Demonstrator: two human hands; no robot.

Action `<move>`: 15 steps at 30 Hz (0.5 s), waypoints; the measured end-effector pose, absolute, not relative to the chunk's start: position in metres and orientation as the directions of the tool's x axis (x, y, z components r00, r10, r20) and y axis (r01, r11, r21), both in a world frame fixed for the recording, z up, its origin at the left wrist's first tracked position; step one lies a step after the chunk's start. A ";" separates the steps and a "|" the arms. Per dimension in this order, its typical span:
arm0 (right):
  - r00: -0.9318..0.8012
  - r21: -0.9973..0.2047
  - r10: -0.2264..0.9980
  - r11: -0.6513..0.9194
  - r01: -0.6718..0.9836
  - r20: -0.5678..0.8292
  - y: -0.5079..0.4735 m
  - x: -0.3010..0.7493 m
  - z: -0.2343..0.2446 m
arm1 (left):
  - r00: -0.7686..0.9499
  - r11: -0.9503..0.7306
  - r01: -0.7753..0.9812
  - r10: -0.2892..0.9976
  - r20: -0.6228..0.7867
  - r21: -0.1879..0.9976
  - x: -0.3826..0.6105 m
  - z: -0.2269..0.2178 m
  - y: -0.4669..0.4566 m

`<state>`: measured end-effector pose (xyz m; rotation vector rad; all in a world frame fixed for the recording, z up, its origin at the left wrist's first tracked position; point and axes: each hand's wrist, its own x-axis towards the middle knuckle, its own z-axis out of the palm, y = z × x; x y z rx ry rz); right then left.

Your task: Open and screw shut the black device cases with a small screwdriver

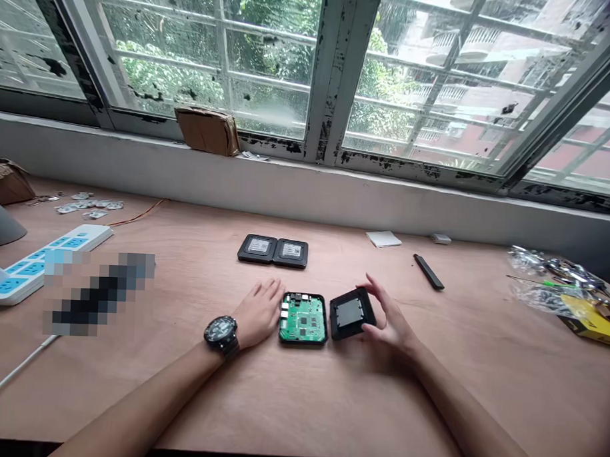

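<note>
A black square case half with a green circuit board (pixel 303 318) in it lies face up on the wooden table. Flat on the table at its left edge rests my left hand (pixel 259 313), fingers stretched out, a black watch on the wrist. To the right of the board, my right hand (pixel 389 318) grips the other case half, a black cover (pixel 351 313) with a grey metal plate inside, between thumb and fingers at its right side. This cover is turned at an angle, its inner face showing.
Two black labelled covers (pixel 273 251) lie side by side farther back. A black bar (pixel 428 272) and a white pad (pixel 383 239) are to the right. Plastic bags (pixel 548 283) and a yellow box (pixel 594 322) sit far right, a white power strip (pixel 46 266) far left.
</note>
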<state>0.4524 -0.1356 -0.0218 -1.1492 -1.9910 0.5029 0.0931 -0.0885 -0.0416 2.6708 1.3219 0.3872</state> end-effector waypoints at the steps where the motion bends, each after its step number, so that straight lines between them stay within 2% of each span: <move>1: -0.255 -0.718 0.864 0.502 0.482 0.433 -0.135 0.452 -0.024 | 0.591 -0.616 0.752 0.788 0.173 0.236 0.099 -0.042 -0.093; 4: -0.112 -0.866 0.904 0.427 0.261 0.412 -0.134 0.445 -0.025 | 0.610 -0.640 0.727 0.768 0.196 0.246 0.107 -0.041 -0.100; 8: -0.053 -0.913 0.928 0.373 0.166 0.370 -0.134 0.426 -0.010 | 0.649 -0.680 0.656 0.730 0.217 0.326 0.095 -0.036 -0.091; 10: -0.130 -0.883 0.906 0.423 0.205 0.404 -0.132 0.415 0.002 | 0.684 -0.705 0.579 0.693 0.227 0.409 0.082 -0.031 -0.082; 12: -0.286 -0.814 0.860 0.498 0.299 0.422 -0.129 0.400 0.015 | 0.681 -0.694 0.520 0.689 0.248 0.498 0.069 -0.026 -0.073; 15: -0.555 -0.621 0.761 0.622 0.478 0.335 -0.126 0.373 0.031 | 0.579 -0.604 0.525 0.770 0.269 0.600 0.053 -0.021 -0.064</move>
